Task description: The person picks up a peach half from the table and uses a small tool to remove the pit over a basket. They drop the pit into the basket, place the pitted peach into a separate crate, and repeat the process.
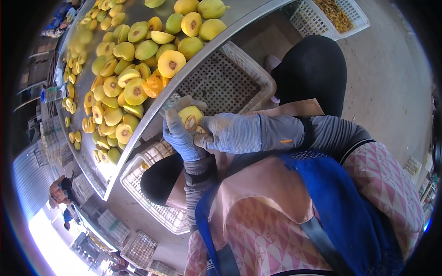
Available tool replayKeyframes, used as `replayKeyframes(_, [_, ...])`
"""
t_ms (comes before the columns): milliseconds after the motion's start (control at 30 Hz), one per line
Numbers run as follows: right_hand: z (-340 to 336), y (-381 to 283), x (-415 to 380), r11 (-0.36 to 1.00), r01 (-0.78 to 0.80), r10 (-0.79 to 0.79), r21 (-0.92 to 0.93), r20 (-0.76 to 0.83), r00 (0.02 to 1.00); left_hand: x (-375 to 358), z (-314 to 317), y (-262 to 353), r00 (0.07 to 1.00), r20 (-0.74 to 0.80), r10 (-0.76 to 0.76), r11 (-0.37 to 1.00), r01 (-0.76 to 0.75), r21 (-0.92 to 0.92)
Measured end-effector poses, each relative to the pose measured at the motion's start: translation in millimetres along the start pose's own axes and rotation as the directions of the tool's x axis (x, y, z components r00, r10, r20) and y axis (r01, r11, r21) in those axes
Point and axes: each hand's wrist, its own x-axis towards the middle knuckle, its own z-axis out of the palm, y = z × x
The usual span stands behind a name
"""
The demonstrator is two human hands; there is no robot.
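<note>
My left hand (pixel 178 131), in a blue-grey knit glove with dirty fingertips, is closed around a yellow peach half (pixel 189 113). Its cut side, with the brown pit area showing, faces my right hand. My right hand (pixel 230 132), gloved the same way, has its fingers curled and pressed against the lower right of that peach. Whether a small tool sits in the right fingers is hidden. Both hands are just off the edge of the metal table (pixel 152 109), over a plastic crate (pixel 251 99). Many halved yellow peaches (pixel 135 91) lie piled on the table.
A white crate (pixel 361 23) with brownish pieces stands at the upper right. Another white crate (pixel 159 216) is on the floor beside my knee (pixel 161 181). Stacked crates (pixel 139 248) stand farther off at the lower left, near another person (pixel 61 191).
</note>
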Motion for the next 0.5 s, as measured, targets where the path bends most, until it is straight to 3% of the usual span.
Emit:
replayKeyframes(100, [-5,-2,-1,0.994,0.077,-0.079,-0.080,-0.024,0.997,-1,6,4,0.996,-0.082,0.024,0.999,-0.020,0.044])
replayKeyframes(133, [-5,-1,-2,0.979,0.083,-0.096,-0.185,-0.061,0.994,-1,5,3,0.996,-0.082,0.025,0.999,-0.022,0.045])
replayKeyframes(200, [-7,-3,-4,0.953,0.085,-0.117,-0.290,-0.096,0.989,2,4,1,0.975,-0.162,0.150,0.951,-0.097,0.293])
replayKeyframes(233, [-9,-8,-7,0.924,0.074,-0.138,-0.374,-0.147,0.979,2,5,1,0.975,-0.163,0.150,0.951,-0.097,0.294])
replayKeyframes(300, [-10,-15,-9,0.891,0.059,-0.162,-0.449,-0.193,0.968,2,9,3,0.980,-0.179,0.085,0.980,-0.050,0.192])
replayKeyframes(333, [-10,-18,-9,0.893,-0.008,-0.078,-0.450,-0.173,0.982,1,7,1,0.980,-0.181,0.085,0.980,-0.049,0.194])
replayKeyframes(400, [-13,-19,-7,0.887,-0.072,0.003,-0.457,-0.150,0.989,1,4,-5,0.998,-0.062,0.015,1.000,-0.015,-0.002])
replayKeyframes(433, [-15,-17,-7,0.945,-0.061,0.012,-0.322,-0.151,0.988,1,4,-4,0.998,-0.066,0.022,1.000,-0.022,-0.004])
replayKeyframes(467, [-17,-14,-6,0.982,-0.048,0.020,-0.182,-0.150,0.988,2,5,-3,0.991,-0.104,-0.085,0.980,0.064,-0.187])
replayKeyframes(500, [-16,-10,-6,0.981,-0.040,0.013,-0.191,-0.142,0.990,1,5,-2,0.973,-0.123,-0.193,0.920,0.136,-0.369])
